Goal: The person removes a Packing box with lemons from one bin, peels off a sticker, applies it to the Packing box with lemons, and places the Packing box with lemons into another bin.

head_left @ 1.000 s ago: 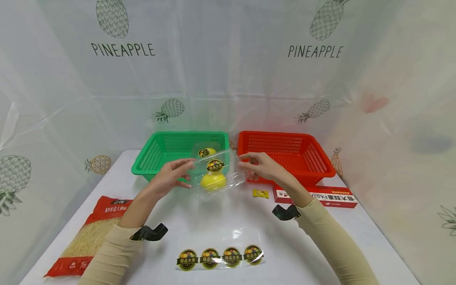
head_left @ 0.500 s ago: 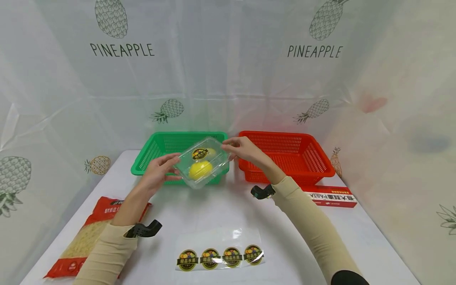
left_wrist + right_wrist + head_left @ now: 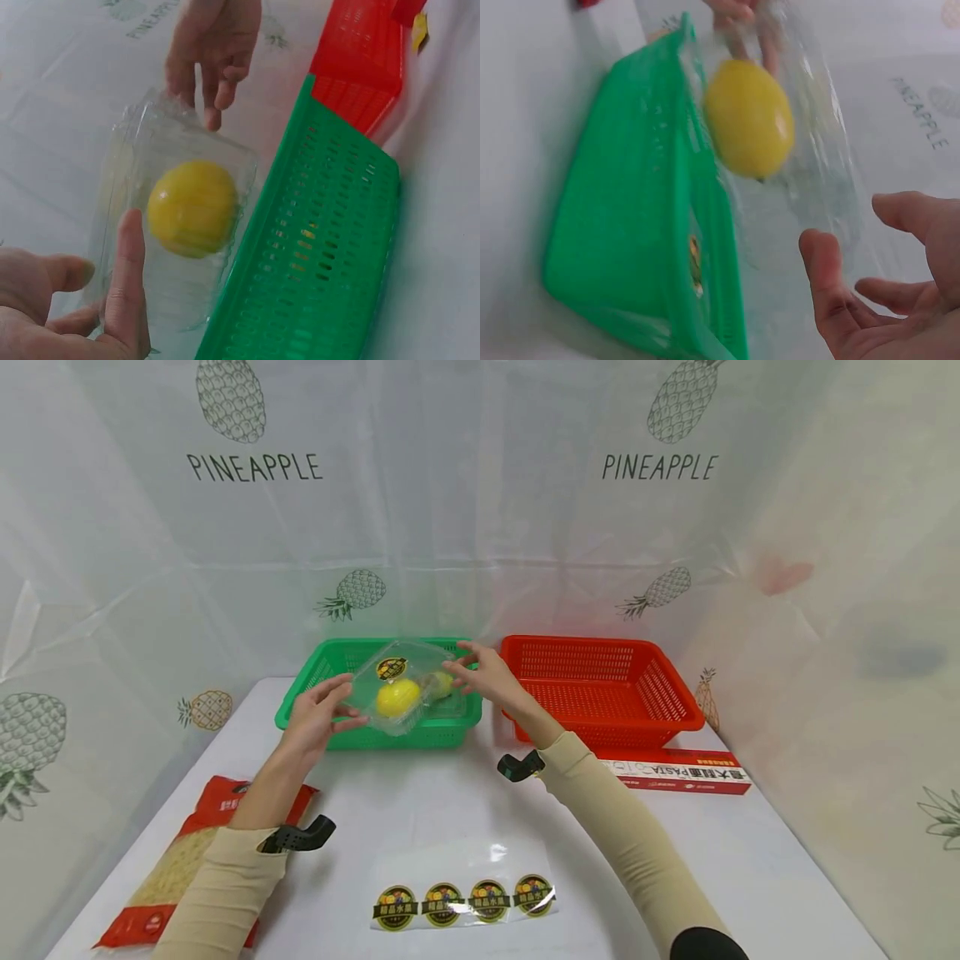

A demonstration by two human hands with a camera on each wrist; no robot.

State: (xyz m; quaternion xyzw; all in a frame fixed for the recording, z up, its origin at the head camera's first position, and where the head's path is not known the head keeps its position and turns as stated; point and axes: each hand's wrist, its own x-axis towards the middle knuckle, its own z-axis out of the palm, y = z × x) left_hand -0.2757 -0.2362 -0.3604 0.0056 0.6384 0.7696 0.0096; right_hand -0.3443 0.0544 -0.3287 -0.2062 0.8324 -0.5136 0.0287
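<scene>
A clear plastic clamshell box (image 3: 420,656) hangs tilted over the green basket (image 3: 397,740). One yellow lemon (image 3: 397,697) lies inside, and a round black-and-gold sticker (image 3: 392,669) is on the lid. My left hand (image 3: 311,714) holds the box's left end, thumb and fingers on either side in the left wrist view. At the opposite end, my right hand (image 3: 487,675) grips it with spread fingers; the right wrist view blurs the exact contact. Behind the held box, a second clear box (image 3: 450,706) with another lemon (image 3: 444,683) sits in the green basket, partly hidden.
A red basket (image 3: 607,727) stands right of the green one, with a red pasta box (image 3: 690,772) before it. A bag of pasta (image 3: 176,868) lies at left, partly under the left arm. In front is a clear sheet with several round stickers (image 3: 442,903).
Both hands have carried the clamshell box leftward and away from me, from in front of the baskets to over the green basket. The sticker sheet has stayed put.
</scene>
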